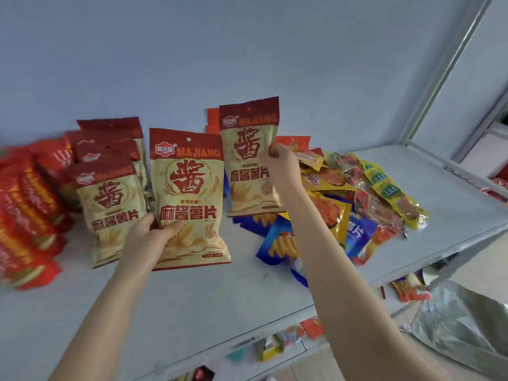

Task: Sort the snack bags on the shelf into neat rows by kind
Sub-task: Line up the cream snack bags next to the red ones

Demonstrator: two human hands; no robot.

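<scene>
A cream-and-red MAJIANG bag (189,199) stands upright facing the camera at the middle of the shelf (192,298). The left hand (148,240) grips it at its lower left edge, thumb across the front and fingers behind. Whether its bottom touches the shelf cannot be told. Just to its right and further back, a second MAJIANG bag (250,160) is held upright by the right hand (283,166), whose fingers curl round the bag's right edge. To the left of the first bag is a row of MAJIANG bags (110,204) of the same kind, lined one behind another with fronts forward. Beyond them, at the far left, red bags (30,215) lie overlapping and blurred. Under and to the right of the right forearm lies a mixed pile (357,204) of blue, yellow and orange bags and small clear-and-yellow packets, lying at all angles on the shelf. A silvery bag (467,325) shows below the shelf at the lower right.
</scene>
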